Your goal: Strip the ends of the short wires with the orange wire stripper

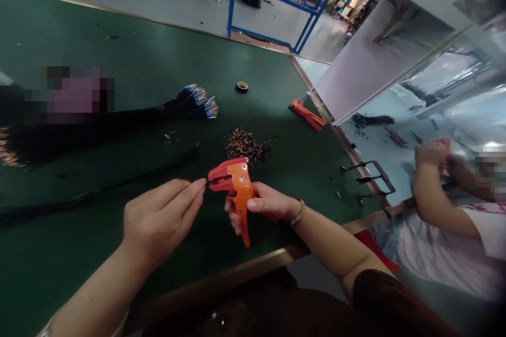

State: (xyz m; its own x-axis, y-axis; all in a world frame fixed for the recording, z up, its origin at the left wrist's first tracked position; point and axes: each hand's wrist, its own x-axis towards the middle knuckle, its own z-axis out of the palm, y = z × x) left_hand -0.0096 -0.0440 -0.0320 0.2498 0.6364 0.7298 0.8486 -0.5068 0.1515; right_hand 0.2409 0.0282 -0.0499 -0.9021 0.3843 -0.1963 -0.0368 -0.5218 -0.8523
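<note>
My right hand is wrapped round the handles of a red and orange wire stripper, whose jaws point left. My left hand has its fingers pinched together right at the tool's jaws; what they hold, if anything, is too small to make out. Beyond the tool lies a pile of short copper and black wire scraps. A thick bundle of black cables with blue and silver ends stretches across the left of the green table. Nearer to me, some thin black cables lie on the table.
A roll of black tape and a second red and orange stripper lie farther back. A black metal bracket is at the table's right edge. At the right, another person works at an adjoining table.
</note>
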